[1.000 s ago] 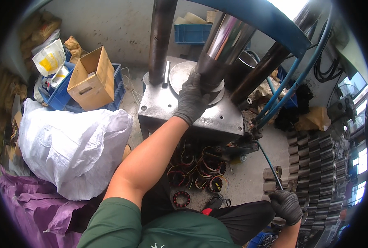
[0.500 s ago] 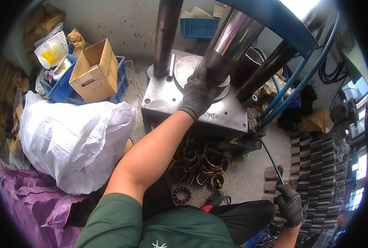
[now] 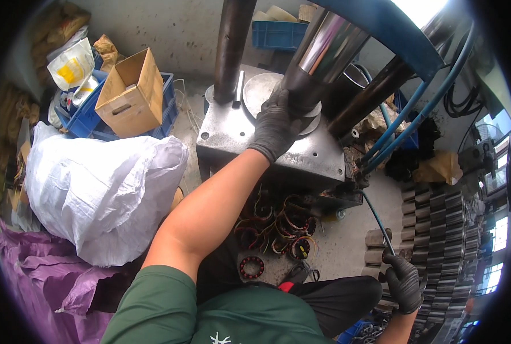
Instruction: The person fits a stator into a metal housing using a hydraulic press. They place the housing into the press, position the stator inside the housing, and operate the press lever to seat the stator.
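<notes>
pale, speckled walls (image 3: 181, 51) and a grey concrete floor (image 3: 350, 252) surround me in the head view. before me is a thick grey metal surface (image 3: 221, 137) with small round holes, and on it lies a flat, round grey metal disc (image 3: 260, 90). a dark round steel column (image 3: 230, 51) rises at the left; a second dark steel column (image 3: 365, 94) slants up at the right. between them, a dark metal cylinder (image 3: 304, 92) sits over the disc, at the lower end of a shiny polished shaft (image 3: 331, 46).

my left hand (image 3: 275, 127), in a dark grey glove, touches the near left side of the dark cylinder; part of it is hidden, so i cannot tell how far the fingers close. my right hand (image 3: 403, 284), gloved alike, is low at the right, curled around the end of a thin blue-green rod (image 3: 376, 215).

below the surface, wire-wound rings (image 3: 301, 247) lie on the floor, with a red-and-black ring (image 3: 251, 267) nearer me. rows of grey metal cylinders (image 3: 441, 229) stand to my right; a bulging white woven sack (image 3: 106, 195) and a brown cardboard box (image 3: 126, 114) are to my left.
</notes>
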Motion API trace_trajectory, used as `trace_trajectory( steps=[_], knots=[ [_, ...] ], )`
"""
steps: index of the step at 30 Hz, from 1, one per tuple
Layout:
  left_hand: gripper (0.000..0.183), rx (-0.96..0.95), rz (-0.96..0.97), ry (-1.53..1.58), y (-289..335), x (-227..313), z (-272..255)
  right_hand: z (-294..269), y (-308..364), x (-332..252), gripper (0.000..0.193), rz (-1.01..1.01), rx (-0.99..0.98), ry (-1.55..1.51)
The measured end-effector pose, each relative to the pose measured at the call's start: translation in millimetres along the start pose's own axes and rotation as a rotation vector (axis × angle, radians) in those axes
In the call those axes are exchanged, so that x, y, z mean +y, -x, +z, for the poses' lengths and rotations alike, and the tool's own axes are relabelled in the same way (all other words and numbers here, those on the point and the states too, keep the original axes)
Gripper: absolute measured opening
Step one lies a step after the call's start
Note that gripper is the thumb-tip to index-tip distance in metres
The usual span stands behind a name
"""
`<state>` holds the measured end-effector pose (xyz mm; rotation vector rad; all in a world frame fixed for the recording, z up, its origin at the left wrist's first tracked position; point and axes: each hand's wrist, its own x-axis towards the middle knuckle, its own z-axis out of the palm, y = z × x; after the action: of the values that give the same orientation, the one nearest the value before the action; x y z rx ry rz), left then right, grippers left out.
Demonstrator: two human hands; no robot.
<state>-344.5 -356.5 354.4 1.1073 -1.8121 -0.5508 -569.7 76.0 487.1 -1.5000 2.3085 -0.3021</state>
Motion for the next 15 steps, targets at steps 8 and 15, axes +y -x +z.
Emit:
trace_trajectory(
  steps=[8,15],
  knots=[
    [0.084,-0.026,-0.031,-0.029,1,2,-2,2,0,6,0.029,0.000,0.022,-0.049],
    [0.083,-0.018,-0.003,-0.026,0,-2,1,-3,-1,4,0.031,0.007,0.041,-0.047]
  ],
)
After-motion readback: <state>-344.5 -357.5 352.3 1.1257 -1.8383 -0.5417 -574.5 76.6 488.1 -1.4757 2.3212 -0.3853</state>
